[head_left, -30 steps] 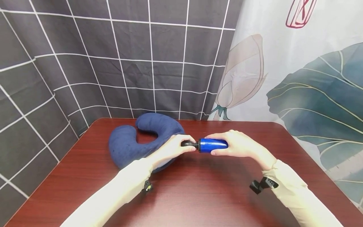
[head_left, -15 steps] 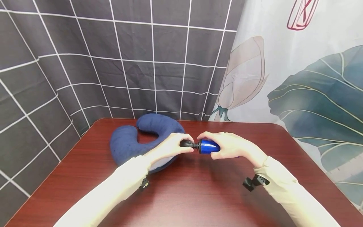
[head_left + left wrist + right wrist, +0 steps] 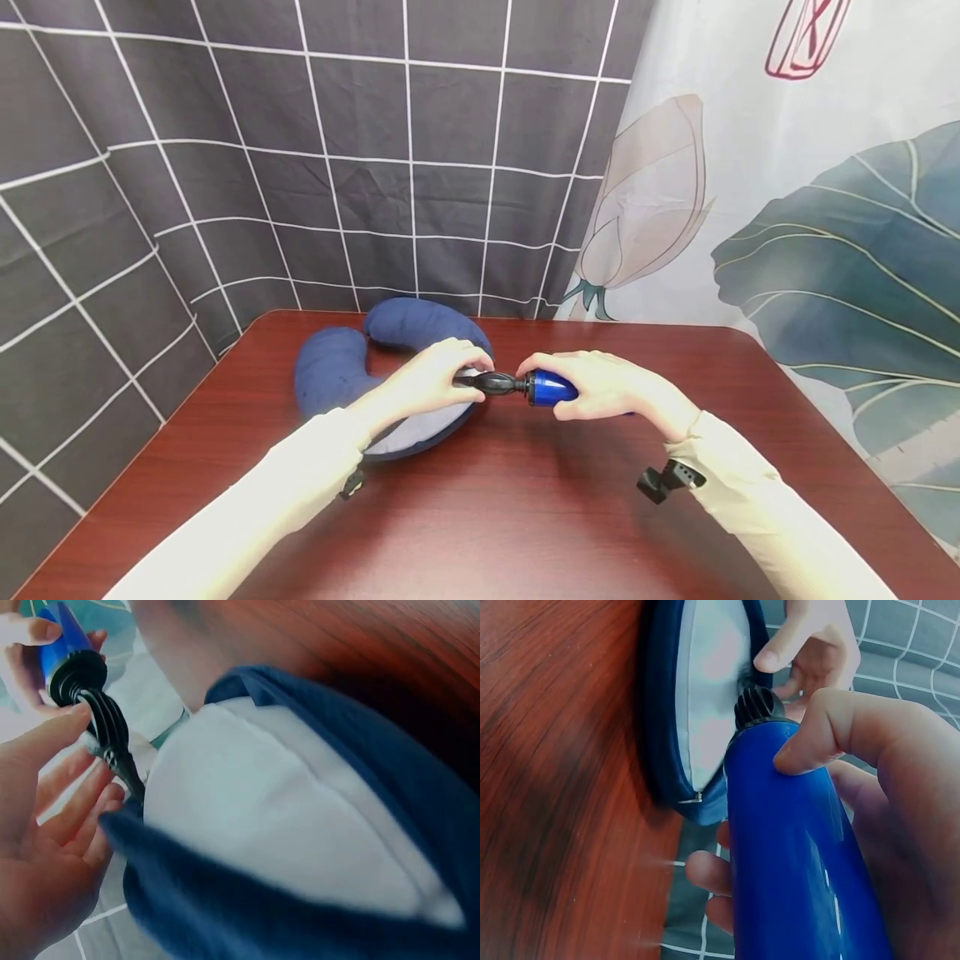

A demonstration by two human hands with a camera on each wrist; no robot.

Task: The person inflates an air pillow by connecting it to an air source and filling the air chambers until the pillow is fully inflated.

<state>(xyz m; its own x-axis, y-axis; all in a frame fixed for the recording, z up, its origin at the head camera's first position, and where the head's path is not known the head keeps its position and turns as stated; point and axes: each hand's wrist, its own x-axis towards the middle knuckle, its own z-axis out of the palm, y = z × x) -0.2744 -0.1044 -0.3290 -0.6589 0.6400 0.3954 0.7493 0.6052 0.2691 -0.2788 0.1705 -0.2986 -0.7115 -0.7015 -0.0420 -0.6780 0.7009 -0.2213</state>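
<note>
A blue hand air pump [image 3: 553, 387] with a black ribbed hose [image 3: 106, 724] and nozzle is held sideways above the table. My right hand [image 3: 609, 385] grips its blue barrel, thumb near the black collar. My left hand [image 3: 431, 379] is at the black nozzle, which passes between its thumb and fingers; in the left wrist view those fingers are loosely bent and the thumb tip meets the hose. Left of the pump lies a navy U-shaped neck pillow [image 3: 330, 371], its cover parted over a white inner bladder [image 3: 240, 802]. The nozzle's tip, right at the cover's edge, is hidden.
The red-brown wooden table [image 3: 525, 517] carries the pillow towards its back left. A dark grey checked curtain [image 3: 450, 192] hangs behind, with a white floral one [image 3: 660, 267] to the right. A metal zipper pull [image 3: 691, 799] shows on the cover's edge.
My left hand has moved left along the nozzle, baring more of it, and more of the white bladder shows. My right hand has shifted slightly left, further along the pump barrel.
</note>
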